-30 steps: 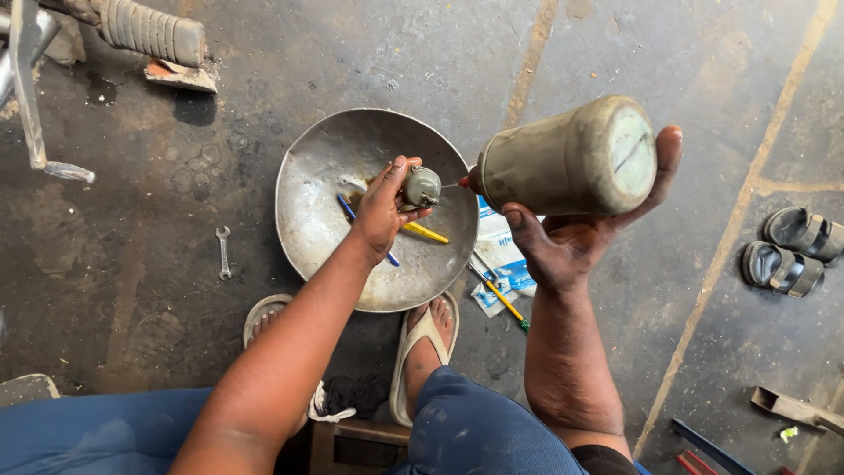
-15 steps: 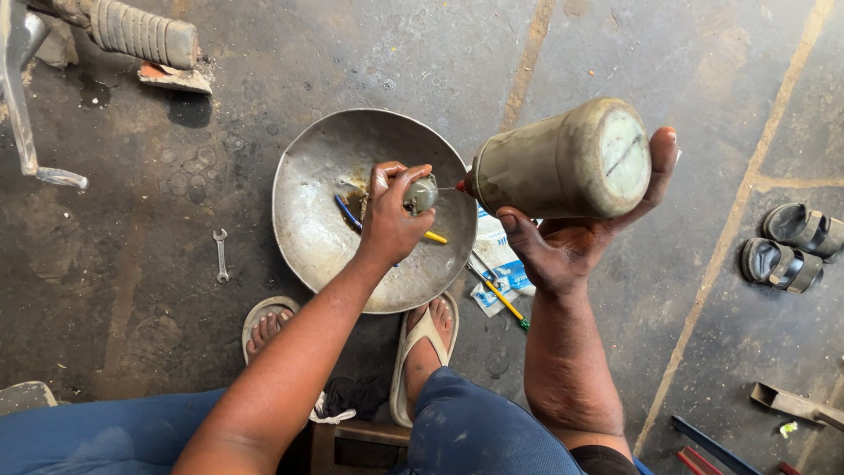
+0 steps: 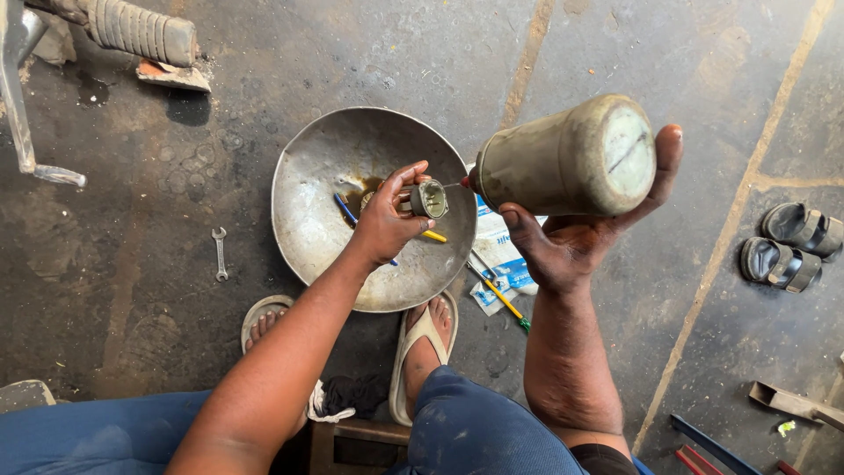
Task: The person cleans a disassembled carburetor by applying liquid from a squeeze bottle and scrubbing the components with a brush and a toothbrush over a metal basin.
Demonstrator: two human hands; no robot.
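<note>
Left hand: the left hand is clenched around a small round metal part, gripped between thumb and fingers and held above the metal bowl, its open end turned toward the bottle.
Right hand: the right hand grasps a large dirty plastic bottle from underneath, thumb reaching up past its flat bottom; the bottle lies tipped on its side.
Bottle tip: the red nozzle points left at the small round metal part, and a thin thread of liquid runs between them.
Bowl: wide, shallow and dented, standing on the concrete floor; a dark puddle lies in its middle, and a blue-handled tool and a yellow-handled tool rest in it under the left hand.
Beside the bowl: a blue and white packet and a yellow and green screwdriver lie on the floor at its right edge.
Left of the bowl: a small wrench lies well apart from it.
Feet: two feet in pale sandals sit just below the bowl's near rim.
Far right: a pair of dark sandals lies on the floor.
Top left: a ribbed footrest juts in.
</note>
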